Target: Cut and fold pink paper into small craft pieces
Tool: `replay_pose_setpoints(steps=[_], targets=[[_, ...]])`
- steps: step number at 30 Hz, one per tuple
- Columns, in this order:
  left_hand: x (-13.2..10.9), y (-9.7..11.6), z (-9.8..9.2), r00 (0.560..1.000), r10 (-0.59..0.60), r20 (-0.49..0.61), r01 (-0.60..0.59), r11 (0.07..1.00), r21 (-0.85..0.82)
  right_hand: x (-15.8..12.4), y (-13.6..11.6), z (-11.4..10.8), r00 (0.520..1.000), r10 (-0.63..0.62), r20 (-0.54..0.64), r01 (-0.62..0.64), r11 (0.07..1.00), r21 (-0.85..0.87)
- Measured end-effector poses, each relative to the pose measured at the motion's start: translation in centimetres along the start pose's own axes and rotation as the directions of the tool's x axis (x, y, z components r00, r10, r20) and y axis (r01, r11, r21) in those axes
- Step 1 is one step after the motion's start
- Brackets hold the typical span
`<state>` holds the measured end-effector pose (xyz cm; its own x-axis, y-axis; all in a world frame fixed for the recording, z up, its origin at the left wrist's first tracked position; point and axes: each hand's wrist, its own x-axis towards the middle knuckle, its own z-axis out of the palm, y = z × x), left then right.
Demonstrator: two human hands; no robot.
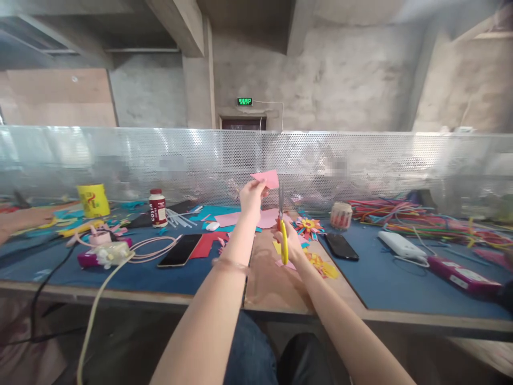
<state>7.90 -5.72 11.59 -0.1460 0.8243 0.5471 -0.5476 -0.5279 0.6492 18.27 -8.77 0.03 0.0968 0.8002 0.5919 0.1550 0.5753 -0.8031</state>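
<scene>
Raised above the table, my left hand (253, 197) pinches a small piece of pink paper (269, 179) by its lower edge. To its right, my right hand (289, 239) is closed on yellow-handled scissors (284, 240). The blades point upward, close beside the right edge of the paper; whether they touch it I cannot tell. Below and behind my hands lies a larger pink sheet (230, 219). A layered paper flower (308, 227) in orange, red and yellow sits just right of my right hand, and yellow paper pieces (323, 266) lie nearer to me.
Black phones (181, 250) (340, 246) lie on both sides. Further left stand a bottle (157, 207) and a yellow can (93, 200), near a cabled glue gun (114, 255). Colourful pipe cleaners (401, 216) and a jar (341, 215) are at right. Another person's arm (24, 220) reaches in at far left.
</scene>
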Motion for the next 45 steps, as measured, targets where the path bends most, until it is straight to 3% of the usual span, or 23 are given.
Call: replay_pose_setpoints(steps=[4,9,15,20,25,36,45], targets=[[-0.4,-1.3,1.7,0.997,0.045,-0.063,-0.047,0.999,-0.023,-0.4,-0.7,0.0,0.999,0.019,0.048,-0.019,1.000,-0.003],[-2.1,-2.5,1.1,0.995,0.078,-0.069,-0.075,0.996,0.044,-0.3,-0.5,0.0,0.995,-0.066,0.080,0.068,0.997,-0.024],[-3.1,-1.1,0.4,0.990,0.124,-0.061,-0.122,0.992,0.033,-0.4,0.0,0.3,0.988,-0.085,0.129,0.080,0.996,0.037],[-3.4,-1.0,0.3,0.982,0.184,-0.031,-0.177,0.971,0.160,-0.4,0.4,0.1,0.982,-0.123,0.142,0.124,0.992,-0.002],[-3.4,-1.7,-0.5,0.988,0.150,-0.042,-0.137,0.965,0.223,-0.1,0.9,0.2,0.983,-0.125,0.136,0.131,0.991,-0.033],[-3.4,-2.3,-0.9,0.997,0.071,0.036,-0.077,0.977,0.200,0.2,0.5,0.6,0.998,-0.047,0.052,0.049,0.998,-0.035],[-3.6,-2.0,-1.3,0.995,0.104,0.007,-0.102,0.948,0.303,-0.2,0.0,0.5,0.995,-0.051,0.080,0.054,0.998,-0.032]])
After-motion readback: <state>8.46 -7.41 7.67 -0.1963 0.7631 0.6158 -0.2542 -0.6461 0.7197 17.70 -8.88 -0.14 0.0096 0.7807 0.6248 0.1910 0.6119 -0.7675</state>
